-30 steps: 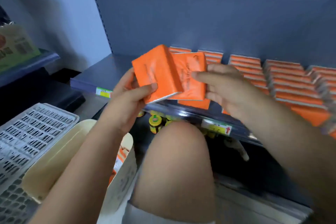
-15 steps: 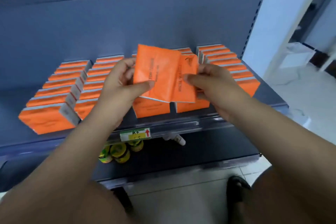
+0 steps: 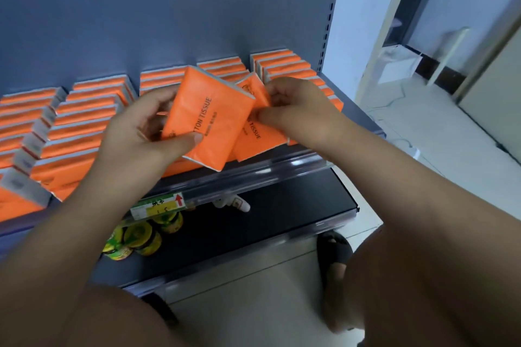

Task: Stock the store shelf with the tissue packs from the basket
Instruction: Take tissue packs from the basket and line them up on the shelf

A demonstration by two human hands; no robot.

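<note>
Two orange tissue packs are held above the front of the grey shelf (image 3: 296,159). My left hand (image 3: 141,127) grips the nearer pack (image 3: 210,118), thumb on its front face. My right hand (image 3: 298,110) pinches the second pack (image 3: 255,138), which sits partly behind the first. Rows of the same orange packs (image 3: 81,121) stand on edge across the shelf behind my hands, reaching to its right end (image 3: 284,65). The basket is out of view.
A clear rail with a yellow-green price label (image 3: 160,205) runs along the shelf's front edge. Below it, a dark lower shelf (image 3: 282,220) holds yellow-lidded jars (image 3: 141,236) and a small white tube (image 3: 236,203). My sandalled foot (image 3: 335,251) rests on the tiled floor.
My view has swung right, from the basket side to the shelf's right end. Both hands kept their packs and carried them rightwards, tilting them and spreading them slightly apart.
</note>
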